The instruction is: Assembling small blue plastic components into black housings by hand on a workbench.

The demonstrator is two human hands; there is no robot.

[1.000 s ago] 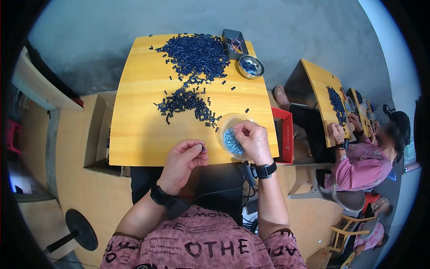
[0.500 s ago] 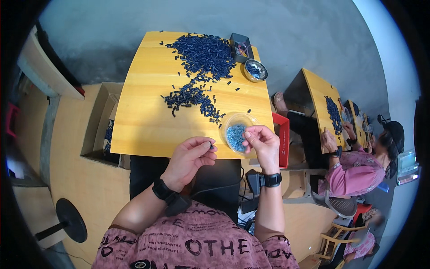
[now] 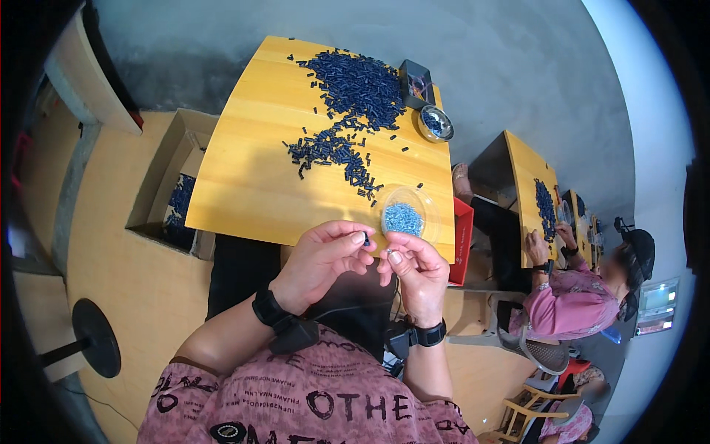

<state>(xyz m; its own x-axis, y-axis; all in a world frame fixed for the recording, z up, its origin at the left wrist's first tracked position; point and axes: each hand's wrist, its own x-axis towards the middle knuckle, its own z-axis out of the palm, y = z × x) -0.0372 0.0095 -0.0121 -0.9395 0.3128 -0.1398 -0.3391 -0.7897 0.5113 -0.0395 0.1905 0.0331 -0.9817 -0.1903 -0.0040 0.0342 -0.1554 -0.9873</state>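
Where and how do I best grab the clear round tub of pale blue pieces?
I'd pinch the clear round tub by the right side of its rim, coming from the right. It appears upright and open-topped, with that wall exposed; short dark pieces lie left of it, and the right hand crowds the near side.

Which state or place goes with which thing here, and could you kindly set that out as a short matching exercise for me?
Things:
1. Left hand
2. Clear tub
3. Metal bowl
4. Cardboard box

States and places:
A. Next to the dark tray, at the far right of the wooden table
B. Beyond the table's left edge, with dark pieces inside
C. Holding a small dark item in its fingers
D. Containing many light-blue, shiny pieces

Right pairs: 1-C, 2-D, 3-A, 4-B
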